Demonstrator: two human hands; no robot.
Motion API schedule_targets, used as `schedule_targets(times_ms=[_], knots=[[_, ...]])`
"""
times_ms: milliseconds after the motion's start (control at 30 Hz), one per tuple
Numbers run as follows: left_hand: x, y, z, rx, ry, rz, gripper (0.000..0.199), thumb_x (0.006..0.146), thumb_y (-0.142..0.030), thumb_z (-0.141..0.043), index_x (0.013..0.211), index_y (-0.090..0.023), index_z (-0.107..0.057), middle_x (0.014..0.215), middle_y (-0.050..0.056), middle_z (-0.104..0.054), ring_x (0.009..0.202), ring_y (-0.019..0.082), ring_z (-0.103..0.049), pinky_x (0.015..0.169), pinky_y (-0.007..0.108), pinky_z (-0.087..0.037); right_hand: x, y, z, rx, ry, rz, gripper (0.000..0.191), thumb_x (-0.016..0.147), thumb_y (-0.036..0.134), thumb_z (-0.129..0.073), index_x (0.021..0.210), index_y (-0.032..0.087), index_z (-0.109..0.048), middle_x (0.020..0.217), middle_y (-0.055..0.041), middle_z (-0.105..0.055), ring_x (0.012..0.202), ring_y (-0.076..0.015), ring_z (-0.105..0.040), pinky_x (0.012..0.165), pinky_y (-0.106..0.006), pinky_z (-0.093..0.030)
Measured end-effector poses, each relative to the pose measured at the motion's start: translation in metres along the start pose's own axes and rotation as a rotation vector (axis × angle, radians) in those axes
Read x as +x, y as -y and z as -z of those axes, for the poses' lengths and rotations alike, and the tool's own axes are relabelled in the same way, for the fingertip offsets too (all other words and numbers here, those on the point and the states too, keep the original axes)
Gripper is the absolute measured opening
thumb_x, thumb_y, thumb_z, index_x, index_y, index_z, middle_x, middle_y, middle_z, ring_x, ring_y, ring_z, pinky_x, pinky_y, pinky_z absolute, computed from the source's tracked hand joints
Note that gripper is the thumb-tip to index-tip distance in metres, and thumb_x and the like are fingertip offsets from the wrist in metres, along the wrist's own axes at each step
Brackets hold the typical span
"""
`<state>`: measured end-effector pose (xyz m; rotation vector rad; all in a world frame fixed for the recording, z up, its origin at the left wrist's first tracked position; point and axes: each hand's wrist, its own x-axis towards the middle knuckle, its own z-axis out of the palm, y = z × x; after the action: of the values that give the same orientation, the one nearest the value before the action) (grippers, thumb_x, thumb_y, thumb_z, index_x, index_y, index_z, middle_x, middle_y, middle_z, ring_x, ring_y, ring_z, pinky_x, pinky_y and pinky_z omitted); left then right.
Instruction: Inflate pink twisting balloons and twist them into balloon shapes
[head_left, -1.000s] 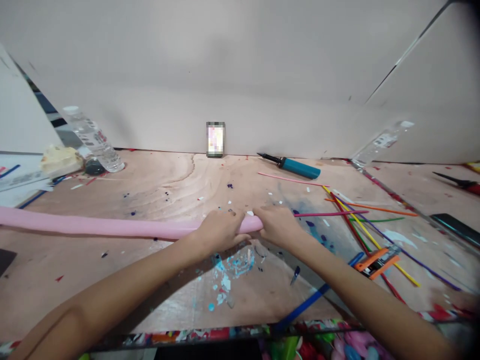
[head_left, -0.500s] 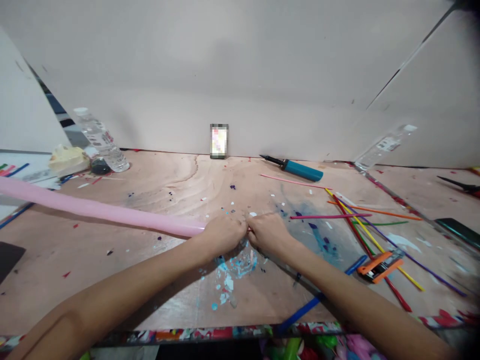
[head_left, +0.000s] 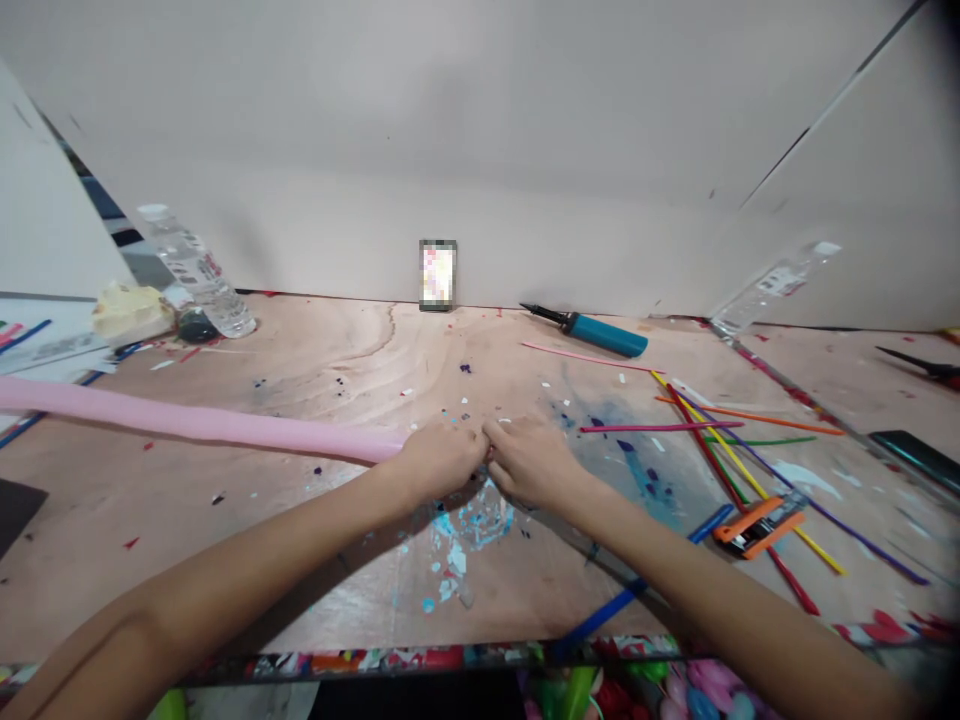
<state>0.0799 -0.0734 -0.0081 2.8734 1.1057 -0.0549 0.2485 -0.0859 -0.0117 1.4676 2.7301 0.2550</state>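
A long, inflated pink modelling balloon (head_left: 217, 425) stretches from the left edge of the view to the middle of the table. My left hand (head_left: 444, 458) is closed around its right end. Right beside it, my right hand (head_left: 529, 458) is closed with thumb and fingers bent, knuckles nearly touching the left. Between the two hands a tiny bit of the balloon's end shows; most of it is hidden by fingers. Both hands are just above the wooden table (head_left: 315, 560).
Several uninflated balloons (head_left: 750, 480) lie at right beside an orange-edged tool (head_left: 759, 524). A blue balloon pump (head_left: 607, 335) and a phone (head_left: 437, 275) are by the back wall. Plastic bottles lean at left (head_left: 199, 270) and right (head_left: 776, 290). A blue balloon (head_left: 604, 615) lies under my right forearm.
Both hands have shifted slightly, and my right hand's fingers have turned and bent closer against the left. The balloon's far end has dropped a little in view.
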Motion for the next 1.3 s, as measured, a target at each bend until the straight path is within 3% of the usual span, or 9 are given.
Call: schedule_targets(times_ms=[100,267,600,667,833,933,1033,1167,1300], knots=[[-0.001,0.003,0.002,0.011,-0.023,-0.003,0.024,0.092,-0.026,-0.040,0.093,-0.014,-0.060,0.088,0.011,-0.068,0.082,0.025,-0.067,0.070,0.034,-0.048,0.002,0.005,0.000,0.013,0.101,-0.021,0.027,0.091,0.030,-0.041,0.093,0.014,-0.062,0.085,-0.0115,-0.069,0.074,-0.0242,-0.064,0.061,-0.032,-0.034],[-0.022,0.027,0.001,-0.001,-0.023,0.050,0.042,0.089,-0.055,-0.041,0.100,-0.017,-0.056,0.094,0.011,-0.068,0.083,0.027,-0.066,0.066,0.034,-0.047,-0.012,-0.018,-0.007,-0.021,0.127,-0.019,0.036,0.095,0.034,-0.035,0.090,0.013,-0.064,0.086,-0.0130,-0.069,0.078,-0.0249,-0.064,0.064,-0.031,-0.034],[-0.033,0.042,-0.003,0.015,-0.004,0.153,0.043,0.088,-0.056,-0.044,0.104,-0.017,-0.055,0.092,0.012,-0.069,0.084,0.028,-0.067,0.068,0.034,-0.047,-0.026,-0.079,-0.010,-0.157,0.129,-0.254,0.030,0.094,0.029,-0.038,0.096,0.013,-0.063,0.094,-0.0152,-0.067,0.090,-0.0270,-0.061,0.077,-0.034,-0.036],[-0.031,0.041,-0.006,0.020,-0.006,0.168,0.041,0.090,-0.052,-0.041,0.104,-0.016,-0.055,0.092,0.013,-0.069,0.084,0.028,-0.067,0.068,0.035,-0.047,-0.031,-0.075,-0.006,-0.189,0.097,-0.254,0.030,0.091,0.030,-0.043,0.109,0.012,-0.061,0.103,-0.0165,-0.065,0.098,-0.0296,-0.058,0.083,-0.038,-0.035],[-0.014,0.020,-0.008,0.035,-0.006,0.101,0.027,0.091,-0.035,-0.044,0.101,-0.014,-0.056,0.092,0.014,-0.069,0.083,0.028,-0.067,0.069,0.035,-0.049,-0.022,-0.027,0.007,-0.100,-0.079,-0.090,0.069,0.076,0.040,-0.060,0.135,0.009,-0.042,0.138,-0.0210,-0.046,0.126,-0.0364,-0.038,0.102,-0.047,-0.025],[-0.004,0.006,-0.003,0.038,-0.018,0.036,0.022,0.088,-0.028,-0.048,0.103,-0.013,-0.055,0.090,0.013,-0.069,0.083,0.027,-0.067,0.070,0.034,-0.048,-0.005,-0.004,0.010,0.057,0.031,-0.012,0.045,0.075,0.029,-0.056,0.117,0.014,-0.056,0.113,-0.0139,-0.064,0.104,-0.0285,-0.057,0.088,-0.037,-0.037],[-0.007,0.007,0.001,0.024,-0.047,0.025,0.030,0.088,-0.040,-0.050,0.106,-0.015,-0.053,0.095,0.012,-0.068,0.087,0.028,-0.067,0.070,0.034,-0.048,0.004,-0.004,0.008,0.103,0.138,-0.045,0.027,0.074,0.025,-0.053,0.098,0.015,-0.061,0.092,-0.0104,-0.069,0.084,-0.0241,-0.064,0.070,-0.030,-0.040],[-0.024,0.026,-0.002,0.001,-0.023,0.117,0.043,0.088,-0.055,-0.044,0.106,-0.018,-0.053,0.097,0.012,-0.068,0.085,0.028,-0.067,0.069,0.034,-0.048,-0.001,-0.024,0.005,0.024,0.130,-0.113,0.023,0.076,0.028,-0.053,0.094,0.017,-0.063,0.093,-0.0104,-0.070,0.084,-0.0255,-0.065,0.066,-0.030,-0.038],[-0.026,0.031,-0.009,0.034,0.018,0.138,0.032,0.094,-0.040,-0.040,0.104,-0.015,-0.056,0.088,0.013,-0.069,0.082,0.028,-0.068,0.068,0.034,-0.048,-0.006,-0.027,0.005,-0.019,0.129,-0.108,0.022,0.075,0.028,-0.054,0.093,0.017,-0.062,0.091,-0.0098,-0.070,0.083,-0.0269,-0.065,0.063,-0.031,-0.037]])
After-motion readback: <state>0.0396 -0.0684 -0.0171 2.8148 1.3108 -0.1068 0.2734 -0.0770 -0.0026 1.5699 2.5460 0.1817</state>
